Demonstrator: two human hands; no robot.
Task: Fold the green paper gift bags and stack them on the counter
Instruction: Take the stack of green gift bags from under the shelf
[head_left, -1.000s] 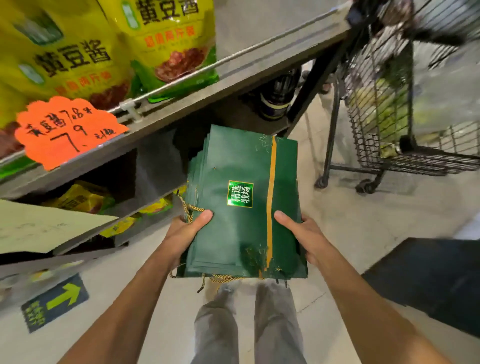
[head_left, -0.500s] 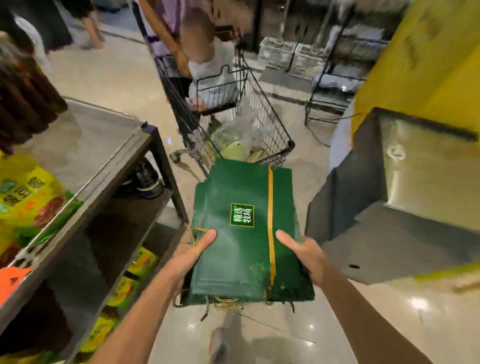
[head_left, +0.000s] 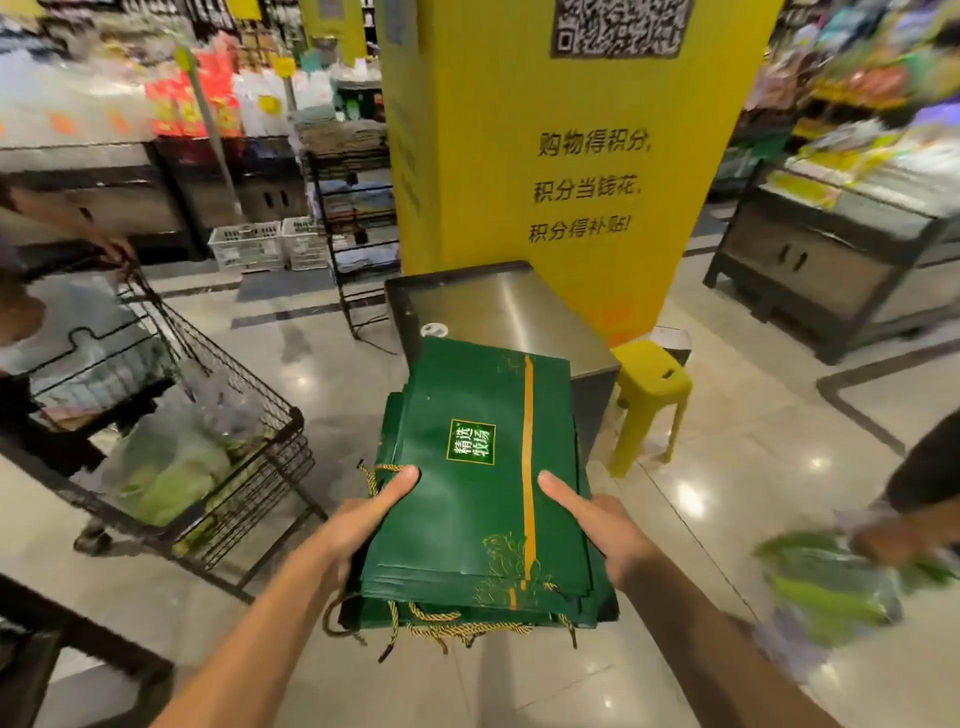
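While I'm gripping the green gift bags (head_left: 483, 499) at centre frame between my left hand (head_left: 363, 525) and right hand (head_left: 602, 525), the unevenly stacked bags are threatening to slide apart before reaching the counter (head_left: 498, 306) just above.

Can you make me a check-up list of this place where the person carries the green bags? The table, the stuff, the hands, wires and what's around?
Surface: steel counter ahead, shiny, with one small white round thing near its left corner.
Job's things: stack of green paper bags, flat, held in the air, not yet set down; gold cord handles dangle from its near end.
Clutter: yellow stool beside the counter.
Hands: left hand and right hand each grip one side of the stack, thumbs on top.
Cables: nothing seen.
Surroundings: shopping cart on the left, yellow pillar behind the counter, store shelves, blurred bag of greens on the right.
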